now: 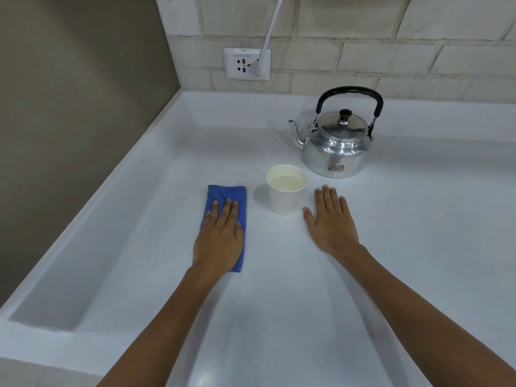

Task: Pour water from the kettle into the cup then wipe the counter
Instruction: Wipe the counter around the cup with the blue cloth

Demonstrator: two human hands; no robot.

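The fingers (227,209) of the left hand (219,238) are laid out flat, pressed palm-down on the folded blue cloth (227,195), nothing gripped, at lower centre-left of the frame. The right hand (332,222) is spread flat too, fingers released, resting on the bare white counter (279,317) just right of centre. Between the two hands, slightly further up the frame, a white paper cup (285,195) is seen standing upright with water visible inside; it is just beside the right thumb, not touched. Above and right of the cup, the metal kettle (336,150) is set upright with its black handle raised and spout pointed left. A wall socket (247,64) with a white plug is seen upper centre.
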